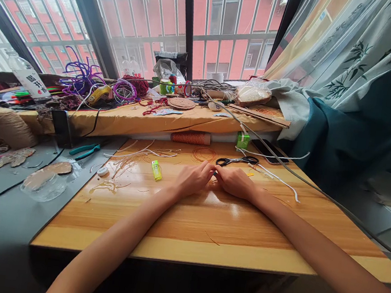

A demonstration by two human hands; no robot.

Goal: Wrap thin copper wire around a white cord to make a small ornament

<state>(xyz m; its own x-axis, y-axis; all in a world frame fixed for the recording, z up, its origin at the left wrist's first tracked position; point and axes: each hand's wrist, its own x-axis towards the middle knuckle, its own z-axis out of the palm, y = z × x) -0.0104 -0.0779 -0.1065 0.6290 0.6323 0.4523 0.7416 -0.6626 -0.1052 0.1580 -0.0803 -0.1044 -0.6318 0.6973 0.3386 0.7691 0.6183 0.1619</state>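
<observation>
Over the middle of the wooden table, my left hand (194, 177) and my right hand (237, 182) meet fingertip to fingertip. Both are closed in a pinch around something small and dark, mostly hidden by the fingers. Black-handled scissors (231, 162) lie just behind my right hand. Behind my left hand rests a loose coil of thin orange cord (204, 155). A yellow-green lighter (156, 170) lies to the left of my left hand. White cord pieces (286, 182) are on the right.
An orange thread spool (190, 137) lies under the cluttered shelf (184, 120). A green box (243, 140) and a phone (270, 152) sit at the back right. Teal pliers (87, 150) and a clear plastic tray (46, 188) are on the grey surface. A long cable (306, 181) crosses the right side.
</observation>
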